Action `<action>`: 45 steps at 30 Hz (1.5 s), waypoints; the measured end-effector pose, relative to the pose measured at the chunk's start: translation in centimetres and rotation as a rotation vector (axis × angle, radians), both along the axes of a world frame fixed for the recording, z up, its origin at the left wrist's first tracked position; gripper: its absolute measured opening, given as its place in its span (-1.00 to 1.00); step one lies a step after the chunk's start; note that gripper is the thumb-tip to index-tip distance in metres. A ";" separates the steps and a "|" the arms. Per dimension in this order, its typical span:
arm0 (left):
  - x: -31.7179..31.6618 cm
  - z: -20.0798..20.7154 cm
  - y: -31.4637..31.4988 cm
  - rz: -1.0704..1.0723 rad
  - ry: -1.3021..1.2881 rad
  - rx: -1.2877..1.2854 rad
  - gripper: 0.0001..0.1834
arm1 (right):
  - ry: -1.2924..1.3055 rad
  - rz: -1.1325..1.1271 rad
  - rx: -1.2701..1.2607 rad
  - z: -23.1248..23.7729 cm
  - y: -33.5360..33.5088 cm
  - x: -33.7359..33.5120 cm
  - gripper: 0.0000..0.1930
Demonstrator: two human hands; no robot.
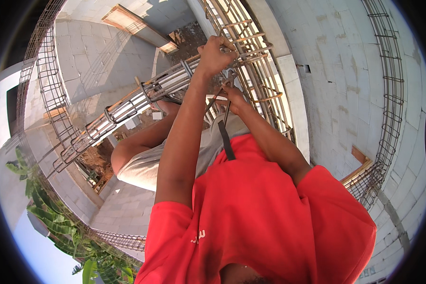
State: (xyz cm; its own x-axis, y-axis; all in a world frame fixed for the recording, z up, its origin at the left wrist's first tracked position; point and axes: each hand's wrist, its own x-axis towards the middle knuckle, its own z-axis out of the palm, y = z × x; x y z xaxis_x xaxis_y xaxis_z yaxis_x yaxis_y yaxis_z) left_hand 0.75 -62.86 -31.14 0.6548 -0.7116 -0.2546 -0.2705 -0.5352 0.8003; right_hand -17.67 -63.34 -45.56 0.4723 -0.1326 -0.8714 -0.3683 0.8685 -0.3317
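Note:
My right hand [234, 96] is closed around a pair of pincers [215, 100]. Their long handles spread down toward my lap, and their jaws reach up to the joint between two rebar cages. Just above, my left hand [217, 57] is at that joint with its fingers curled against the bars. Whatever it pinches is hidden. One rebar cage [123, 106] runs off to the lower left, held by stirrups. The other rebar cage [258, 78] lies along the wall top and passes to the right of both hands.
I sit over the cages, with a bare knee [123, 156] at the left. A dark strap [226, 141] hangs at my waist. Grey block walls [336, 94] stand on both sides. Another rebar cage [392, 85] curves along the right. A wooden frame [125, 20] is far left; banana plants [57, 222] grow lower left.

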 end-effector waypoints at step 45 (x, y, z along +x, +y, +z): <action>0.1 -1.3 -0.3 0.028 0.093 -0.057 -0.71 | 0.335 0.703 -0.868 2.0 -1.6 1.2 -0.55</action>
